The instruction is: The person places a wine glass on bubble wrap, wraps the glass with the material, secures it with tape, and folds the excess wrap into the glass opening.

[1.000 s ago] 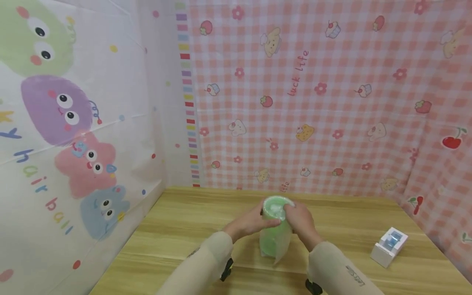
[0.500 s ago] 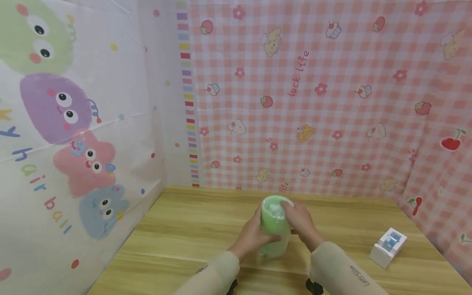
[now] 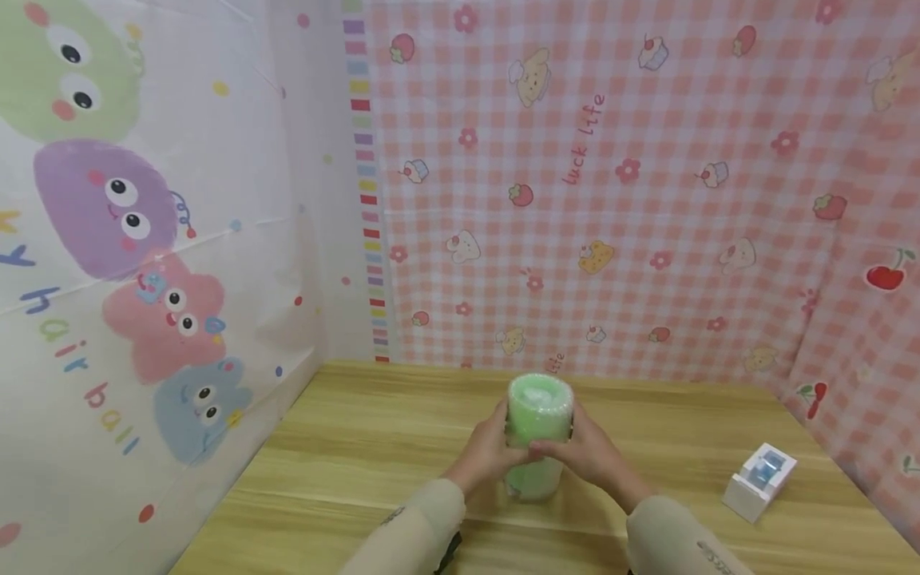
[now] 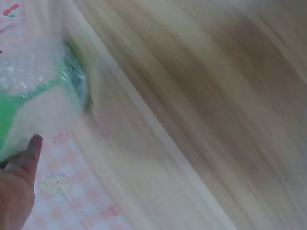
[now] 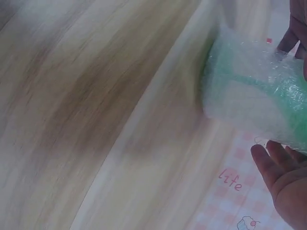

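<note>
A green cylinder (image 3: 541, 411) wrapped in clear bubble wrap stands upright on the wooden table in the head view; what is inside cannot be made out. My left hand (image 3: 487, 453) holds it from the left, and my right hand (image 3: 596, 454) from the right. Both thumbs lie across its front and meet near the middle. Bubble wrap (image 4: 41, 86) covers the green surface in the left wrist view, with the fingers of the left hand (image 4: 21, 184) beside it. In the right wrist view, the right hand's fingers (image 5: 271, 165) are at the side of the wrapped cylinder (image 5: 249, 91).
A small white tape dispenser (image 3: 759, 483) with a bluish roll sits on the table (image 3: 345, 431) at the right. A patterned pink checked cloth (image 3: 632, 216) hangs behind the table, and a white cartoon-printed cloth (image 3: 266, 263) hangs on the left.
The right hand has moved from the cylinder's top rim down to its right side. A loose wrap flap at the front now lies against the cylinder. The left hand has shifted slightly lower.
</note>
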A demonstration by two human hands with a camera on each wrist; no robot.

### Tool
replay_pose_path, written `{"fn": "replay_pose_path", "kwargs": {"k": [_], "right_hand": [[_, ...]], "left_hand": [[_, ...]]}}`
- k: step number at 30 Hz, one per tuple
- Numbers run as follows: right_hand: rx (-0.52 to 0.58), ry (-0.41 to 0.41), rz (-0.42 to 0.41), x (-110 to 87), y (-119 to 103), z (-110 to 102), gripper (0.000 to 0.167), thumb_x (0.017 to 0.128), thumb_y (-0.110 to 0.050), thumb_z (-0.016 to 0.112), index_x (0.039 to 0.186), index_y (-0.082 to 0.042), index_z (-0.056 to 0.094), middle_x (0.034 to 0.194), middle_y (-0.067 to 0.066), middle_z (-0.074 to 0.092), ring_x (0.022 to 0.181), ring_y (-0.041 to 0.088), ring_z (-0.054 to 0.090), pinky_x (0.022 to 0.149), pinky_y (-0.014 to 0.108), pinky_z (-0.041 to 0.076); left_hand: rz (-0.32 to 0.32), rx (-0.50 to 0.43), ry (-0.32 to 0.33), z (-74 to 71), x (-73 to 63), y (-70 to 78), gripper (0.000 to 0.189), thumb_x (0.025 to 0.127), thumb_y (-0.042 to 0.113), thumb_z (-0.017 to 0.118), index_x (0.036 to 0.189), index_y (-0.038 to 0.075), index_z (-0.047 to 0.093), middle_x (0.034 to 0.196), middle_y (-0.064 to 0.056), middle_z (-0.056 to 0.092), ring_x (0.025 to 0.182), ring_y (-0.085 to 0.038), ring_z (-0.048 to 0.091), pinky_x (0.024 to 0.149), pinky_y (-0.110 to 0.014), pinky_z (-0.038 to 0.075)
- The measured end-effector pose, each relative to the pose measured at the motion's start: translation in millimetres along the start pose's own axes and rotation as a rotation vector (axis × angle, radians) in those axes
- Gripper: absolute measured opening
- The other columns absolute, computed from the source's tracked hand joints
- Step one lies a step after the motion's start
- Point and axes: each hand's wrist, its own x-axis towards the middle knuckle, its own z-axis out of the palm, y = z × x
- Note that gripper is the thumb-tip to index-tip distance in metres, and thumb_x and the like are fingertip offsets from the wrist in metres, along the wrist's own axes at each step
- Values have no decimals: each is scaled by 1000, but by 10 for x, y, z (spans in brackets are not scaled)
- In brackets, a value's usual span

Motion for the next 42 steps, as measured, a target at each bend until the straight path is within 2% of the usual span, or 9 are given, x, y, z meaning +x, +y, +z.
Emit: {"fn": "replay_pose_path", "kwargs": {"k": [4,9,13,18,20,23,33,36,42], "right_hand": [[-13,9,3,0,19,17,107,77,-40,85,156,-12,18,147,19,44,131,41,46,101,57,44],[-24,16,5,-29,71,49,112,72,-35,89,155,-11,17,146,19,45,131,40,45,104,58,40],[-39,43,-10,-51,105,94,103,74,-31,88,152,-8,24,141,19,51,129,40,48,106,60,37],[-21,50,-1,-64,129,148,95,72,-26,89,148,-9,33,136,16,55,125,38,51,104,60,39],[-20,47,6,-67,133,161,91,73,-24,89,145,-8,37,133,15,57,123,37,53,102,59,42],[-27,51,27,-69,148,173,85,75,-26,87,143,-7,40,133,15,58,121,37,55,100,58,45],[-5,60,38,-100,204,243,76,76,-26,87,138,-6,48,129,13,61,119,35,56,101,58,42],[-3,55,31,-113,218,245,81,73,-25,88,140,-6,46,131,15,60,121,37,54,102,60,41],[-54,39,62,-158,258,231,99,68,-26,92,146,-1,36,140,24,51,127,46,48,103,63,39]], "left_hand": [[-6,0,-30,-29,-12,-23,104,81,31,84,159,23,16,148,-7,48,132,-29,49,106,-47,42],[17,24,-10,-20,3,-25,99,81,25,84,158,21,22,145,-8,51,128,-29,53,104,-46,44],[30,37,-27,-21,2,-34,101,80,27,84,159,22,21,146,-8,50,129,-29,52,105,-46,44],[-27,39,-97,-1,-64,-63,105,78,26,86,159,17,19,145,-14,51,131,-33,49,109,-52,37],[-36,48,-116,20,-89,-68,99,79,26,85,156,13,25,141,-15,54,128,-34,52,108,-52,39],[-12,56,-116,47,-106,-58,83,81,25,83,149,9,37,136,-14,58,122,-33,56,104,-50,44],[-8,142,-108,83,-173,-62,61,86,26,78,136,3,50,121,-16,66,112,-27,62,99,-44,48],[2,140,-103,74,-176,-65,67,82,22,82,138,4,49,122,-16,65,112,-27,61,100,-43,48],[-19,117,-131,59,-198,-111,95,77,22,86,153,6,31,140,-19,54,127,-35,52,108,-51,39]]}}
